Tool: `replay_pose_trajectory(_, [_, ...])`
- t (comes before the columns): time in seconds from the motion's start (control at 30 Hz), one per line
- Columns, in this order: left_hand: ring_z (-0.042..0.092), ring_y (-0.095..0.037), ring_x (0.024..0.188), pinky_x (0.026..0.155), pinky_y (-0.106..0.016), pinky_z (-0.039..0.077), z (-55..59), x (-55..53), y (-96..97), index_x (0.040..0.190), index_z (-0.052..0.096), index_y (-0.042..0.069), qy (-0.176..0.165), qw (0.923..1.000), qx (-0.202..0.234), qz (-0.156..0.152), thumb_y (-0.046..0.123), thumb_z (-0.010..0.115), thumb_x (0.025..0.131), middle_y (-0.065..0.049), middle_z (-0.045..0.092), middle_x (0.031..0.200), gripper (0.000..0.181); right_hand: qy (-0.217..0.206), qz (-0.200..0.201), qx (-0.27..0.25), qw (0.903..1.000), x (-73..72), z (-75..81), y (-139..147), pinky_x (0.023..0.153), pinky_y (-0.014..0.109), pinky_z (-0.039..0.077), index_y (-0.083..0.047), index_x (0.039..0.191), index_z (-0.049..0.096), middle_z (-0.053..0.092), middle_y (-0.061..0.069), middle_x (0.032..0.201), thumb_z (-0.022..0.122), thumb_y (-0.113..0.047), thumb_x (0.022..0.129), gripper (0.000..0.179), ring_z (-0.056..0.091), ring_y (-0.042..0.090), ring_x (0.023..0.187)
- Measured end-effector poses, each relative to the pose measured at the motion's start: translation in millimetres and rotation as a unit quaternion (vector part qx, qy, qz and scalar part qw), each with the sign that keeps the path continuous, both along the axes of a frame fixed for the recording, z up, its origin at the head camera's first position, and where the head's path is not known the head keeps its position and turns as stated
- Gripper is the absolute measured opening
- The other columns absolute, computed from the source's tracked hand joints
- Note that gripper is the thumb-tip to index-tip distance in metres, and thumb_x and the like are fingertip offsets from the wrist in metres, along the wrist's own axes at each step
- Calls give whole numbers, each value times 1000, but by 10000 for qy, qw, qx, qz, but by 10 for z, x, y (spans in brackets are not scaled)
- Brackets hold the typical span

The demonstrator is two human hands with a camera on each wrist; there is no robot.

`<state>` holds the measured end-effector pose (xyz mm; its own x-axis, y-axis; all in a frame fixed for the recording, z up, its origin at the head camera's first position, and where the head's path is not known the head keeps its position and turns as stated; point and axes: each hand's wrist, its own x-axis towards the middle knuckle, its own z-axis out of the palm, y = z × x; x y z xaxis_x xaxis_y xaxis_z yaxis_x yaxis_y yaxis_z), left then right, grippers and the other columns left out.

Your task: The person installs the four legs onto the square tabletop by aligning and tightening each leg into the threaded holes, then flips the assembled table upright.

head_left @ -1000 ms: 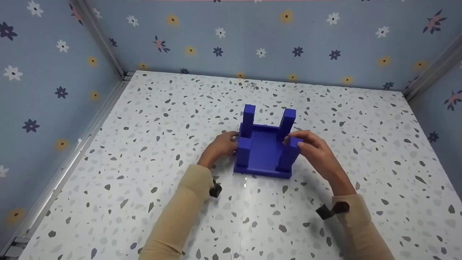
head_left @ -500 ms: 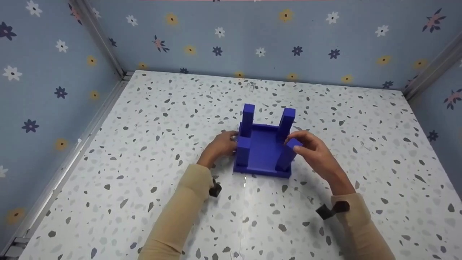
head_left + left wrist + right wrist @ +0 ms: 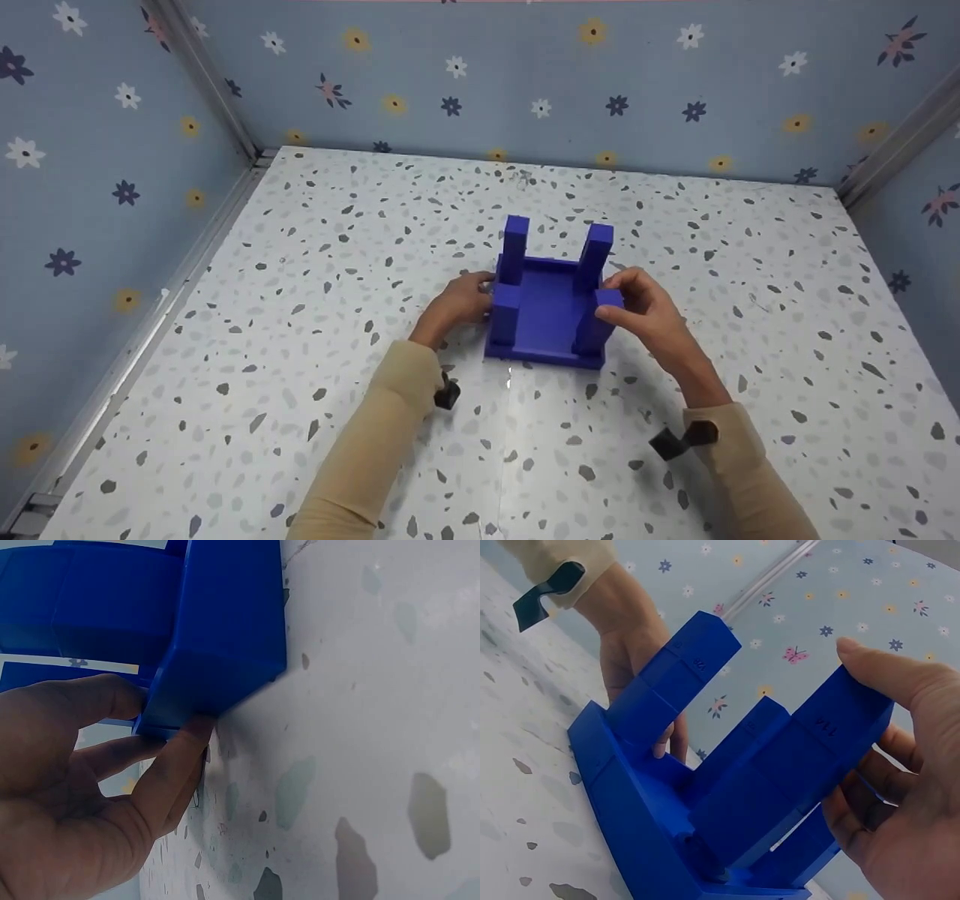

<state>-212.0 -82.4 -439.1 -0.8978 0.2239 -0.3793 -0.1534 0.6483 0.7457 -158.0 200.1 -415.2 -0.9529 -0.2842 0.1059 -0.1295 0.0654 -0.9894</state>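
Note:
A blue block-built piece like a small upturned table (image 3: 553, 307) lies on its flat top, several square legs pointing up. My left hand (image 3: 463, 298) holds its left side. In the left wrist view, the thumb is at the rim (image 3: 161, 694) and the fingers reach the outer wall near the surface. My right hand (image 3: 651, 315) grips the near right leg (image 3: 596, 330) close to its upper end. The right wrist view shows the thumb across the top of this leg (image 3: 780, 772), with curled fingers on the other side. A gap shows round the leg's foot.
The work surface (image 3: 337, 247) is white with grey speckles. A blue flowered wall (image 3: 525, 75) stands behind it, with further panels left and right. Both sleeves carry a black clip-like piece (image 3: 448, 391).
The near right leg's top has turned and shifted slightly left. My right thumb has moved left across it, and the fingers have curled in behind. The left hand stays put.

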Motion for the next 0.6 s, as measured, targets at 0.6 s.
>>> replay_pose_trajectory(0.6, [49,-32,127,109,-43,36,2,6,-10,142,44,7,197,9996,-149,-133,19,55,88,-19,54,135,57,83,1419,-1457,9791,-36,-47,49,106,35,38,11,129,49,63,14,120,39,-7,97,38,54,26,119])
